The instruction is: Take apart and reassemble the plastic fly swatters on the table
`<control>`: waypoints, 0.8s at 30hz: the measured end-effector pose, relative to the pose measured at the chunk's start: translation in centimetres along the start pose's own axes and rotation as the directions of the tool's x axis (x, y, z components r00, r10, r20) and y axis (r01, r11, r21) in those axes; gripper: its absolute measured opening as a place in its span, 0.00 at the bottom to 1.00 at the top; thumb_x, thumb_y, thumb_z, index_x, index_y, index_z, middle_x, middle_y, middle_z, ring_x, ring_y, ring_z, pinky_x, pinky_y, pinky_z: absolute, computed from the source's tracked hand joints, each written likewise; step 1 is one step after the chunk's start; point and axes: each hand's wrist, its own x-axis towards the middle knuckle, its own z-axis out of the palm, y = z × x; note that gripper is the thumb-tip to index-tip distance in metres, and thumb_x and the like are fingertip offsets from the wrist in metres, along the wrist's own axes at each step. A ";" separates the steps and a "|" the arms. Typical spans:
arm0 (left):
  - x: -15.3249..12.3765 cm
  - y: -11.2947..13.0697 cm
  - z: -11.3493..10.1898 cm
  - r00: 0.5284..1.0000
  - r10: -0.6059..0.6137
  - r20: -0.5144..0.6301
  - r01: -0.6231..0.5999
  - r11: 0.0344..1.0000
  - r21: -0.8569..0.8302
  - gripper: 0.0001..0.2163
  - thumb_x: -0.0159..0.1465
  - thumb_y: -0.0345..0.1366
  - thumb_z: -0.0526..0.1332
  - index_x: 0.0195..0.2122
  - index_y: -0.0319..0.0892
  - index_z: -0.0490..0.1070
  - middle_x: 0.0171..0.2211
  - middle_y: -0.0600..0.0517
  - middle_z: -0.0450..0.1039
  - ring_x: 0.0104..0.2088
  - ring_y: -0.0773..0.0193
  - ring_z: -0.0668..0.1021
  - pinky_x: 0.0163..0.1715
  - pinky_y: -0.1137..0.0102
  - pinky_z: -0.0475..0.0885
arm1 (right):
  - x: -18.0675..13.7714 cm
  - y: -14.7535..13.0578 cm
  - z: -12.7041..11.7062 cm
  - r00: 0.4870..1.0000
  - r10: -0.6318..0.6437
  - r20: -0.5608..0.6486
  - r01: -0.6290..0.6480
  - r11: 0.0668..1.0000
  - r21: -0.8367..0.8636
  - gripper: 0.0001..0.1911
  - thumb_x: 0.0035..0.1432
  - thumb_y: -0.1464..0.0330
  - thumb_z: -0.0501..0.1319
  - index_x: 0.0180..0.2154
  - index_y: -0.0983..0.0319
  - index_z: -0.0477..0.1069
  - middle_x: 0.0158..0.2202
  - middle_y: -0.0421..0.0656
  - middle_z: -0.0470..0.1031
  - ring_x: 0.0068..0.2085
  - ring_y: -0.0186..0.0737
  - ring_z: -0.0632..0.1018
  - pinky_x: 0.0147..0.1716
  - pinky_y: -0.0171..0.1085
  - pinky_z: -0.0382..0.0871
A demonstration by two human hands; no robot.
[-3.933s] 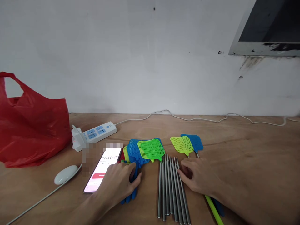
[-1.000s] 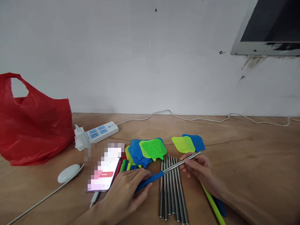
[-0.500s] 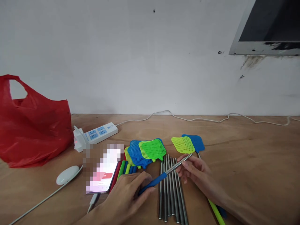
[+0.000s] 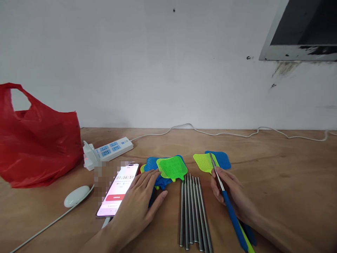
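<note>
My right hand [image 4: 230, 191] grips the metal shaft of a fly swatter handle [image 4: 233, 218] with a blue grip. The bare tip points away from me and overlaps a yellow-green mesh swatter head [image 4: 204, 162]; a blue head [image 4: 222, 160] lies just behind that. My left hand [image 4: 142, 196] holds nothing. Its fingers stretch toward a pile of blue and green swatter heads [image 4: 172, 168], covering most of the coloured grips beside the phone. Several metal rods [image 4: 193, 214] lie side by side between my hands. Under the blue grip, a yellow-green grip [image 4: 248, 242] partly shows.
A lit phone [image 4: 119, 189] lies left of my left hand, with a cable plugged in. Beyond it are a white power strip [image 4: 116, 147], a white oval device [image 4: 77, 196] and a red plastic bag [image 4: 39, 140]. A thin cord runs along the wall.
My left hand has let go of the blue grip and moved left, its fingers straightening over the pile. My right hand has swung the swatter handle rightward, with its grip now toward me.
</note>
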 end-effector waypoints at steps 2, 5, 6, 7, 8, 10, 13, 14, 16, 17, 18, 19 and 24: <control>0.1 -0.4 0.2 1.000 0.002 0.013 -0.003 0.998 0.058 0.20 0.73 0.44 0.51 0.61 0.38 0.58 0.57 0.39 0.71 0.59 0.44 0.71 0.57 0.45 0.65 | 0.1 0.2 -0.2 1.000 0.023 0.011 -0.023 1.000 -0.005 0.21 0.56 0.49 0.64 0.30 0.60 0.68 0.14 0.33 0.65 0.15 0.27 0.59 0.14 0.28 0.51; 0.2 -0.5 0.2 1.000 -0.021 -0.006 0.021 0.995 0.095 0.18 0.73 0.44 0.50 0.57 0.39 0.62 0.51 0.40 0.75 0.54 0.44 0.74 0.55 0.44 0.66 | 0.3 0.5 -0.4 0.999 0.030 0.033 -0.029 1.000 -0.008 0.21 0.57 0.49 0.64 0.30 0.60 0.67 0.13 0.32 0.63 0.14 0.25 0.58 0.13 0.27 0.49; 0.2 -0.5 0.1 0.999 -0.026 -0.021 0.028 0.994 0.101 0.17 0.73 0.44 0.51 0.56 0.39 0.63 0.50 0.40 0.75 0.53 0.45 0.75 0.55 0.45 0.67 | 0.4 0.5 -0.4 0.999 0.021 0.046 -0.021 1.000 -0.010 0.20 0.58 0.50 0.63 0.30 0.60 0.67 0.13 0.32 0.63 0.13 0.25 0.58 0.13 0.27 0.49; 0.2 -0.5 0.0 0.999 -0.028 -0.033 0.031 0.994 0.108 0.17 0.72 0.44 0.51 0.56 0.40 0.63 0.50 0.41 0.74 0.53 0.44 0.74 0.54 0.45 0.67 | 0.4 0.6 -0.4 0.998 0.010 0.058 -0.009 1.000 -0.014 0.20 0.58 0.50 0.63 0.30 0.60 0.67 0.13 0.32 0.63 0.13 0.25 0.58 0.13 0.27 0.49; 0.2 -0.6 0.0 0.999 -0.024 -0.039 0.028 0.993 0.117 0.17 0.72 0.44 0.52 0.56 0.40 0.63 0.50 0.41 0.74 0.54 0.44 0.74 0.54 0.45 0.67 | 0.4 0.6 -0.5 0.998 0.000 0.069 0.001 1.000 -0.019 0.20 0.59 0.50 0.62 0.30 0.61 0.68 0.13 0.32 0.63 0.13 0.25 0.58 0.13 0.27 0.49; 0.2 -0.9 0.2 0.999 -0.008 -0.041 0.014 0.990 0.141 0.20 0.70 0.46 0.54 0.58 0.39 0.62 0.53 0.40 0.72 0.57 0.42 0.71 0.54 0.45 0.68 | 0.5 0.7 -0.6 0.996 0.001 0.086 0.001 1.000 -0.027 0.20 0.61 0.51 0.61 0.30 0.61 0.68 0.13 0.32 0.63 0.13 0.25 0.58 0.13 0.27 0.49; 0.1 -1.6 0.8 1.000 0.002 -0.025 0.003 0.982 0.188 0.27 0.68 0.49 0.57 0.62 0.37 0.59 0.58 0.37 0.69 0.60 0.40 0.69 0.56 0.45 0.67 | 0.6 0.9 -0.9 0.995 0.020 0.097 -0.016 0.999 -0.042 0.20 0.63 0.51 0.59 0.31 0.61 0.68 0.13 0.32 0.63 0.13 0.25 0.58 0.13 0.27 0.49; 0.0 -1.9 1.0 1.000 0.001 -0.017 0.002 0.979 0.203 0.28 0.68 0.50 0.57 0.62 0.35 0.59 0.59 0.36 0.69 0.60 0.40 0.69 0.57 0.45 0.66 | 0.7 1.0 -0.9 0.995 0.020 0.099 -0.015 0.999 -0.048 0.20 0.63 0.51 0.58 0.31 0.61 0.68 0.13 0.32 0.63 0.13 0.25 0.58 0.13 0.28 0.50; 0.0 -2.2 1.2 1.000 -0.004 0.004 0.003 0.975 0.224 0.29 0.67 0.50 0.57 0.62 0.34 0.60 0.57 0.36 0.71 0.59 0.39 0.71 0.56 0.44 0.66 | 0.7 1.1 -0.9 0.995 0.016 0.096 -0.010 0.998 -0.060 0.20 0.64 0.51 0.58 0.31 0.61 0.68 0.13 0.33 0.62 0.13 0.26 0.59 0.13 0.28 0.50; 0.1 -2.2 1.2 1.000 -0.008 0.013 0.005 0.973 0.229 0.28 0.67 0.50 0.57 0.61 0.35 0.62 0.56 0.36 0.72 0.58 0.39 0.72 0.56 0.44 0.67 | 0.6 1.1 -0.9 0.996 0.017 0.093 -0.012 0.998 -0.061 0.20 0.63 0.51 0.58 0.31 0.61 0.68 0.13 0.33 0.62 0.13 0.26 0.58 0.13 0.28 0.50; 0.1 -2.2 1.2 1.000 -0.012 0.015 0.008 0.973 0.232 0.28 0.67 0.50 0.58 0.60 0.35 0.63 0.54 0.37 0.73 0.56 0.39 0.73 0.56 0.43 0.67 | 0.6 1.0 -0.8 0.996 0.023 0.090 -0.018 0.998 -0.057 0.20 0.63 0.51 0.58 0.31 0.61 0.68 0.13 0.32 0.62 0.12 0.25 0.58 0.13 0.28 0.49; 0.2 -2.1 1.1 1.000 -0.016 0.012 0.013 0.973 0.232 0.27 0.66 0.51 0.58 0.59 0.35 0.64 0.53 0.37 0.74 0.55 0.39 0.73 0.55 0.43 0.67 | 0.6 1.0 -0.8 0.996 0.031 0.089 -0.027 0.998 -0.052 0.20 0.63 0.51 0.59 0.31 0.61 0.68 0.13 0.32 0.63 0.12 0.25 0.58 0.13 0.28 0.49; 0.3 -2.1 0.6 1.000 -0.031 -0.006 0.032 0.976 0.215 0.33 0.63 0.59 0.58 0.58 0.37 0.66 0.55 0.37 0.72 0.57 0.37 0.72 0.55 0.42 0.66 | 0.6 1.1 -0.8 0.995 0.023 0.100 -0.018 0.999 -0.051 0.20 0.63 0.51 0.59 0.31 0.61 0.67 0.13 0.32 0.62 0.12 0.26 0.59 0.13 0.28 0.49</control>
